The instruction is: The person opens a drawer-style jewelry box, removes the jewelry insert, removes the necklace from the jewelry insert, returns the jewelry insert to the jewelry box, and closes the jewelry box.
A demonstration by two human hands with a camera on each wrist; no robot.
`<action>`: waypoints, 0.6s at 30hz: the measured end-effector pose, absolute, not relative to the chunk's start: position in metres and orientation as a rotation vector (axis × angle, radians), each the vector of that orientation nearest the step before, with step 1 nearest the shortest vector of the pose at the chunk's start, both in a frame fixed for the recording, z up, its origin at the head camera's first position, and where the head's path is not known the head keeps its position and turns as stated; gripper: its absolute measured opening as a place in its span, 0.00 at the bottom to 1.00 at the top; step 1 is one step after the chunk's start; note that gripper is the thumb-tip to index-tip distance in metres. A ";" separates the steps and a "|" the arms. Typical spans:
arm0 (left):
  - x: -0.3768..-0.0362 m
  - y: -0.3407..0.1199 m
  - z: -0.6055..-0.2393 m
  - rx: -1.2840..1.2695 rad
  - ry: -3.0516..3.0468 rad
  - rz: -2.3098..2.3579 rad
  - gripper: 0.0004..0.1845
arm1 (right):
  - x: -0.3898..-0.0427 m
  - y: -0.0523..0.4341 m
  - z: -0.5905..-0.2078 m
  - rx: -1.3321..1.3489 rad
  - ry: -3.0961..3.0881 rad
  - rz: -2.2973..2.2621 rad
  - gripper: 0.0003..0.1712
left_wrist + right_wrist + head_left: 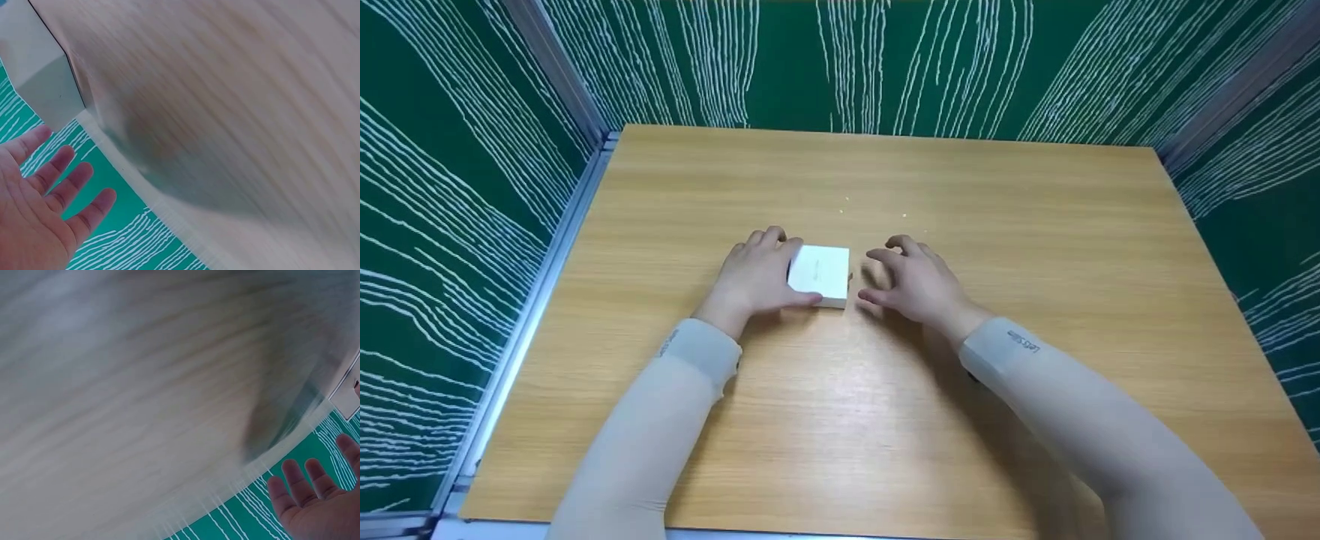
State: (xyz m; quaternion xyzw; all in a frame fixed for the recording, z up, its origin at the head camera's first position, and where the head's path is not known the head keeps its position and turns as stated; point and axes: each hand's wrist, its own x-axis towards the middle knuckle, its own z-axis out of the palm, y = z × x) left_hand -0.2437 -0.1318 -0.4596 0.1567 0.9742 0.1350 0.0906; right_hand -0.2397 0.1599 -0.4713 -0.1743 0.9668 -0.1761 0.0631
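Observation:
A small, flat white box (820, 271) with faint grey print on its top lies near the middle of the table. From its left side my left hand (757, 274) grips it, thumb along the front edge and index finger at the back left corner. In the left wrist view the other fingers spread out below the box (42, 62). My right hand (919, 285) hovers just right of the box, apart from it, fingers loosely bent and holding nothing. Only a corner of the box (347, 399) shows in the right wrist view, beyond the right fingers.
The wood-grain table (840, 420) fills most of the head view. Tiny pale specks (841, 211) lie on it behind the box. Green walls (787, 67) with white streaks stand at the back and both sides, with metal posts (559, 64) at the corners.

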 end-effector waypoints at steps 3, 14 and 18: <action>-0.246 -0.131 -0.461 0.462 2.893 0.401 0.59 | -0.242 0.158 -0.472 -0.524 2.919 -0.561 0.43; -0.245 -0.133 -0.463 0.476 2.895 0.442 0.59 | -0.249 0.147 -0.474 -0.532 2.889 -0.656 0.39; -0.245 -0.133 -0.464 0.478 2.894 0.440 0.59 | -0.250 0.144 -0.475 -0.551 2.895 -0.686 0.34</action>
